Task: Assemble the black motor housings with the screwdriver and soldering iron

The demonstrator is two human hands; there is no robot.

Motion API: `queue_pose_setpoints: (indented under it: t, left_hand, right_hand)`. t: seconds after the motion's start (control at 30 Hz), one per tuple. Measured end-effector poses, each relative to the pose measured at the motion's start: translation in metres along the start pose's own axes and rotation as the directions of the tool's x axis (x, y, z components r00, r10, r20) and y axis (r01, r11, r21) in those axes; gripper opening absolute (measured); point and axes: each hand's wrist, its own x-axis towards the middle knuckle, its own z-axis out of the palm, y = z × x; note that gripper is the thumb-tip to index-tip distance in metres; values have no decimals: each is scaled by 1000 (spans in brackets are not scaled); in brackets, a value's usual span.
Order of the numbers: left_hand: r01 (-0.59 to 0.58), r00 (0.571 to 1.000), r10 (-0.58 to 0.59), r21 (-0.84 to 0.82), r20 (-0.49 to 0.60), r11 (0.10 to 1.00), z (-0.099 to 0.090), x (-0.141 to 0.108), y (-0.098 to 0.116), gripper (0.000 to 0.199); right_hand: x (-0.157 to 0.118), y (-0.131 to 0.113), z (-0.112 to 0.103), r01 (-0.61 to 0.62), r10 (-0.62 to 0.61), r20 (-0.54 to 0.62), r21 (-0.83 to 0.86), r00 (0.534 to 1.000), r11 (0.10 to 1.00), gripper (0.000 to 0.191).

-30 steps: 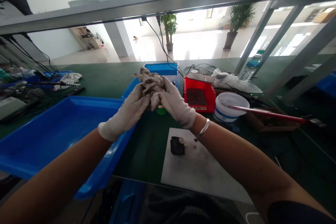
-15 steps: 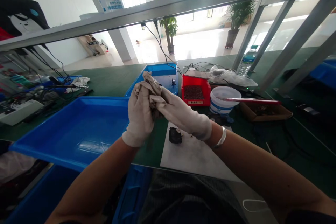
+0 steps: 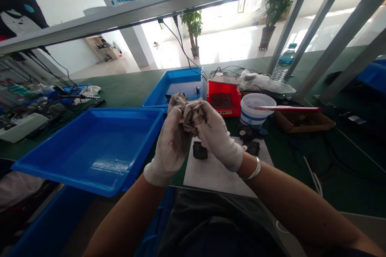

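Both my hands wear soiled white fabric gloves and meet above a white sheet on the green bench. My left hand (image 3: 171, 148) and my right hand (image 3: 217, 136) hold a crumpled, grimy cloth (image 3: 191, 115) bunched between them. Below them, a black square part (image 3: 200, 150) lies on the white sheet (image 3: 217, 176), just beyond my right wrist. Two more dark parts (image 3: 252, 148) sit at the sheet's far edge, near my right hand. A metal bangle (image 3: 255, 170) circles my right wrist.
A large blue tray (image 3: 87, 148) stands left of my hands, with a smaller blue tray (image 3: 181, 82) behind. Further right are a red bin of dark granules (image 3: 223, 98), a white tub (image 3: 257, 108) with a red-handled tool across it, and a cardboard box (image 3: 303, 122). A metal shelf frame crosses overhead.
My hands have come lower and closer together, with the cloth bunched tighter between them. The view has tilted slightly, and more of the white sheet and its dark parts shows.
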Motion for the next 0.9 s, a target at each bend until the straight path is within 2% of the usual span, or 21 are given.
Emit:
queue_pose_setpoints:
  t: [0.07,0.13,0.17,0.2,0.3,0.37,0.43,0.5,0.6,0.67,0.7,0.77,0.83,0.9]
  left_hand:
    - [-55,992,56,-20,116,998,-4,-4,-11,62]
    - [-59,975,52,24,214,998,-8,-9,-32,94]
    - [-60,958,16,147,287,987,-9,-11,-45,112]
    - [-67,934,-35,270,356,961,-7,-12,-58,121]
    - [-44,906,-105,337,409,940,3,-13,-93,123]
    - [-32,904,-116,335,412,942,12,-12,-106,115]
    - [-18,910,-122,331,397,944,17,-12,-110,100]
    - [7,922,-130,320,364,947,18,-14,-108,88]
    - [49,944,-137,282,300,958,11,-18,-99,87]
    - [74,958,-136,242,254,968,4,-20,-94,86]
    - [88,964,-139,221,228,971,0,-22,-93,87]
    - [129,972,-160,180,171,975,-7,-25,-91,88]
    - [182,972,-200,140,125,973,-13,-33,-92,89]
    - [254,961,-259,63,100,965,-19,-44,-95,91]
  right_hand:
    - [0,13,-13,-132,129,-33,-106,991,986,23]
    - [-6,23,-25,-205,205,-21,-205,978,957,22]
    - [-11,27,-30,-215,222,1,-246,975,945,21]
    - [-16,31,-33,-213,232,34,-285,972,935,20]
    - [-32,36,-37,-185,264,131,-434,956,882,20]
    - [-39,36,-34,-145,282,186,-534,941,833,16]
    - [-44,36,-30,-82,297,257,-613,920,786,8]
    - [-47,32,-24,4,300,350,-655,887,755,12]
    - [-44,18,-20,142,271,494,-648,826,748,18]
    - [-33,7,-22,215,225,563,-609,795,763,17]
    - [-24,2,-25,230,199,566,-595,800,770,17]
    - [2,-2,-30,210,158,505,-596,849,775,21]
    - [33,4,-34,139,160,393,-631,905,763,28]
    - [66,17,-32,64,207,312,-676,927,735,30]
